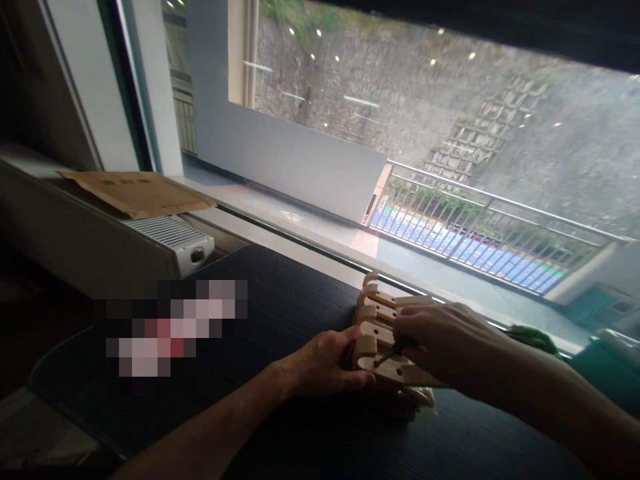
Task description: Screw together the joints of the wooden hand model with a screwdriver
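Note:
Several pale wooden pieces with curved, hook-like ends and dark round holes (376, 331) lie side by side at the table's right part. My left hand (327, 363) is closed on the near left side of this wooden assembly, thumb and fingers against its edges. Above the wood, my right hand (440, 340) is closed around a small dark tool with a thin shaft, which looks like a screwdriver (387, 359). Its tip is at the nearest wooden piece, close to a hole. Most of the handle is hidden by my fingers. Clear plastic (425, 399) shows beneath the wood.
The dark table (280, 300) runs up to a window sill. A pixelated patch (185, 327) covers something at its left. A brown envelope (140, 190) lies on a white slatted unit (185, 240). To the right stand a green item (535, 339) and a teal container (610, 367).

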The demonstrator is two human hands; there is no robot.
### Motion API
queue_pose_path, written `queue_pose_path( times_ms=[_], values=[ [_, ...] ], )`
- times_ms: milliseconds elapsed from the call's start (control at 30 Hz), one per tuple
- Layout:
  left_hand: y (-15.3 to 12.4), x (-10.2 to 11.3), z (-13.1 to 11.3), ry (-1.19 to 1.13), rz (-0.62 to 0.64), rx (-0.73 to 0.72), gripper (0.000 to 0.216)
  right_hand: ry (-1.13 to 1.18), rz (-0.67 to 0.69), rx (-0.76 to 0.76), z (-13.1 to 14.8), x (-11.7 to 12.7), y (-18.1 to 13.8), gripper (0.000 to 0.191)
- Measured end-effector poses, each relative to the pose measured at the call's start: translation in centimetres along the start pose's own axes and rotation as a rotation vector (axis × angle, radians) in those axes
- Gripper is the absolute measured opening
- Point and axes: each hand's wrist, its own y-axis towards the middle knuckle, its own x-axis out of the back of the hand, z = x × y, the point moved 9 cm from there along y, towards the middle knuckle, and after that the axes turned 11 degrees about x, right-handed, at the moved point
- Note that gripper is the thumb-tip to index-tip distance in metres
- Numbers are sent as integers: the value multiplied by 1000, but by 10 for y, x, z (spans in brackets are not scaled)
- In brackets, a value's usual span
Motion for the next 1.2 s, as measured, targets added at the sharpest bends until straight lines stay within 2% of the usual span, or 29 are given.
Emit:
queue_pose_path(
  times_ms=[200,367,500,767,1100,1200],
  values=[
    [0,0,2,58,-20,25,44,-33,-33,77,-3,-8,3,17],
    [1,1,5,52,-32,42,45,-8,-12,19,-9,-10,-2,17],
    [2,0,7,-4,-21,39,43,-23,-25,-23,-5,-1,-4,12],
    [1,-2,5,-18,-17,17,42,-73,91,53,15,1,10,13],
    [3,-2,8,-13,-20,33,43,-52,26,12,-7,-10,3,25],
    [4,-3,8,-34,-22,27,41,-43,44,-18,-4,-8,1,17]
  ],
)
